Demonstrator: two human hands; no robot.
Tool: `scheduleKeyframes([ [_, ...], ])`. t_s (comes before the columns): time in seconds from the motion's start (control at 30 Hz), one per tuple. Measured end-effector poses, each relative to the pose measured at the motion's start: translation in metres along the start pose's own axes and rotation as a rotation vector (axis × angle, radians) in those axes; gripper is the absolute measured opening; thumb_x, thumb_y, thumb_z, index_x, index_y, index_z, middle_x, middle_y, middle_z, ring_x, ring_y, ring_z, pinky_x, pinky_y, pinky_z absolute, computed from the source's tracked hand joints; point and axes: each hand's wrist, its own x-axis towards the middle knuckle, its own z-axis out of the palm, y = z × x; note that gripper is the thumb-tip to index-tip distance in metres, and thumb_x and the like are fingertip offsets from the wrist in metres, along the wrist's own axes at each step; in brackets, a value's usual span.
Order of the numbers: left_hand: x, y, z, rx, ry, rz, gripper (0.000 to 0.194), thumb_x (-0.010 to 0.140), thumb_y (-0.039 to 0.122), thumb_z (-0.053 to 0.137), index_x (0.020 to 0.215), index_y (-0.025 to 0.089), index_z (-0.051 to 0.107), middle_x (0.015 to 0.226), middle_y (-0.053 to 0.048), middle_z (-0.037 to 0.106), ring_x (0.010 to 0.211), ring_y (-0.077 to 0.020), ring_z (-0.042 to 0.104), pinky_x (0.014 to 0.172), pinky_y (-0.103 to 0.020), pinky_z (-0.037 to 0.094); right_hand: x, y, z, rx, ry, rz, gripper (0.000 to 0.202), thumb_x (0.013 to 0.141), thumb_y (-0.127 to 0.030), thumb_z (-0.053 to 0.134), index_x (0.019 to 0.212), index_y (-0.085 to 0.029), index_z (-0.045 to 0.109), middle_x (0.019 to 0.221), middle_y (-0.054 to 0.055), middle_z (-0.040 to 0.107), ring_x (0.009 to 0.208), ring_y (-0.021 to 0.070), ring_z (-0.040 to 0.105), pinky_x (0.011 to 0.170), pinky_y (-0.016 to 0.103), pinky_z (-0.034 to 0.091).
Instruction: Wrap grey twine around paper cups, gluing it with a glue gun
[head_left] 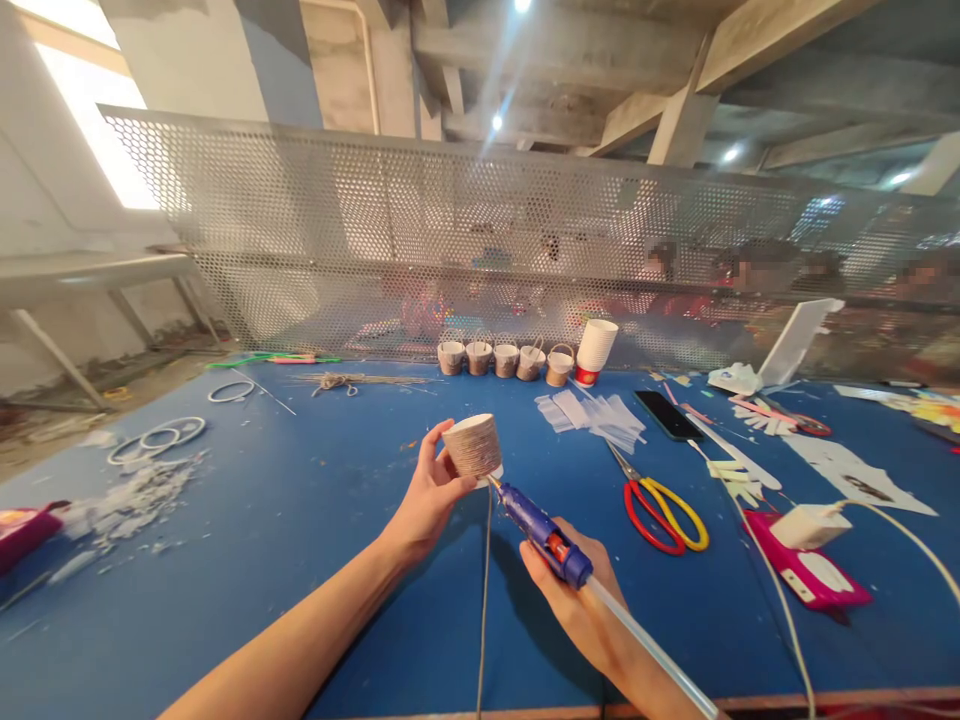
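Note:
My left hand [426,490] holds a small cup wrapped in tan cord [473,446], tilted, its white rim upward. A loose length of cord [486,600] hangs from the cup's lower edge and runs down to the table's front edge. In my right hand [577,585] is a blue glue gun [544,535] with a long clear glue stick coming out of its back. The gun's nozzle is at the cup's bottom edge, close to the cord. Whether the tip touches the cup is too small to tell.
Several small cord-wrapped cups [505,361] stand at the back beside stacked paper cups [597,345]. Right of my hands lie scissors [660,510], white strips [592,415], a phone [667,414] and a pink power strip [814,575]. White scraps [131,505] lie left; a perforated metal screen [337,230] stands behind.

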Motion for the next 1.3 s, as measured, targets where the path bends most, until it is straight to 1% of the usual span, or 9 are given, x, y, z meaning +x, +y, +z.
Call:
scheduleKeyframes([
  [0.13,-0.0002,-0.0012,-0.0020,0.011,-0.011,0.020,0.072,0.057,0.016,0.082,0.118,0.030,0.047,0.104,-0.002,0.066,0.099,-0.0241,0.064,0.092,-0.042,0.047,0.0016,0.0002,0.0004,-0.046,0.017,-0.069,0.024,0.090,-0.026,0.049,0.068,-0.022,0.045,0.055,-0.006,0.045,0.046,0.0092,0.043,0.049,0.019,0.038],
  [0.23,0.0000,-0.0014,-0.0030,0.019,-0.014,0.031,0.072,0.057,0.016,0.082,0.118,0.030,0.047,0.104,-0.003,0.066,0.097,-0.0239,0.064,0.090,-0.042,0.048,0.0035,-0.0006,0.0019,-0.085,0.022,-0.113,0.022,0.090,-0.024,0.049,0.068,-0.022,0.045,0.055,-0.006,0.047,0.045,0.0096,0.045,0.050,0.020,0.040],
  [0.37,0.0001,-0.0011,-0.0033,0.027,-0.018,0.046,0.072,0.058,0.017,0.082,0.119,0.030,0.046,0.107,-0.003,0.066,0.097,-0.0233,0.064,0.088,-0.041,0.049,0.0027,-0.0004,0.0051,-0.135,0.023,-0.138,0.019,0.090,-0.023,0.048,0.071,-0.022,0.047,0.055,-0.005,0.051,0.046,0.0111,0.049,0.052,0.021,0.042],
  [0.63,0.0002,-0.0007,-0.0036,0.044,-0.001,0.045,0.070,0.056,0.016,0.081,0.117,0.030,0.047,0.107,-0.003,0.065,0.097,-0.0228,0.062,0.088,-0.039,0.048,0.0006,0.0038,0.0039,-0.173,0.028,-0.130,0.020,0.091,-0.024,0.047,0.071,-0.023,0.046,0.056,-0.004,0.054,0.046,0.0122,0.052,0.051,0.022,0.042],
  [0.8,0.0011,-0.0016,-0.0042,0.041,-0.015,0.048,0.070,0.057,0.014,0.079,0.117,0.029,0.046,0.106,-0.002,0.065,0.094,-0.0200,0.063,0.083,-0.035,0.050,0.0000,0.0016,0.0067,-0.174,0.019,-0.160,0.018,0.091,-0.024,0.047,0.073,-0.022,0.049,0.057,-0.003,0.055,0.047,0.0126,0.055,0.052,0.022,0.042],
  [0.9,0.0018,-0.0010,-0.0039,0.038,-0.011,0.043,0.070,0.056,0.013,0.079,0.116,0.029,0.046,0.105,-0.002,0.065,0.093,-0.0197,0.063,0.083,-0.035,0.050,0.0004,0.0010,0.0053,-0.172,0.025,-0.152,0.019,0.091,-0.025,0.047,0.072,-0.022,0.048,0.055,-0.004,0.054,0.045,0.0119,0.053,0.051,0.022,0.042],
  [1.03,0.0019,0.0002,-0.0035,0.045,-0.012,0.034,0.072,0.055,0.015,0.080,0.117,0.029,0.046,0.103,-0.002,0.065,0.094,-0.0217,0.063,0.084,-0.037,0.049,0.0009,0.0009,0.0011,-0.158,0.043,-0.119,0.024,0.091,-0.025,0.047,0.067,-0.023,0.044,0.053,-0.005,0.051,0.042,0.0109,0.048,0.047,0.022,0.039],
  [1.2,0.0003,0.0023,-0.0025,0.036,-0.019,-0.001,0.074,0.055,0.015,0.080,0.118,0.029,0.045,0.102,-0.002,0.066,0.093,-0.0208,0.061,0.082,-0.034,0.048,-0.0004,-0.0015,0.0035,-0.171,0.025,-0.142,0.021,0.090,-0.025,0.047,0.070,-0.023,0.047,0.055,-0.003,0.054,0.045,0.0122,0.053,0.051,0.022,0.042],
  [1.3,-0.0003,0.0045,-0.0010,0.033,-0.006,-0.019,0.075,0.054,0.012,0.077,0.119,0.028,0.045,0.099,-0.002,0.066,0.092,-0.0207,0.061,0.083,-0.034,0.047,-0.0008,-0.0018,0.0040,-0.164,0.032,-0.144,0.021,0.090,-0.025,0.048,0.069,-0.023,0.047,0.054,-0.004,0.054,0.044,0.0118,0.052,0.050,0.022,0.042],
])
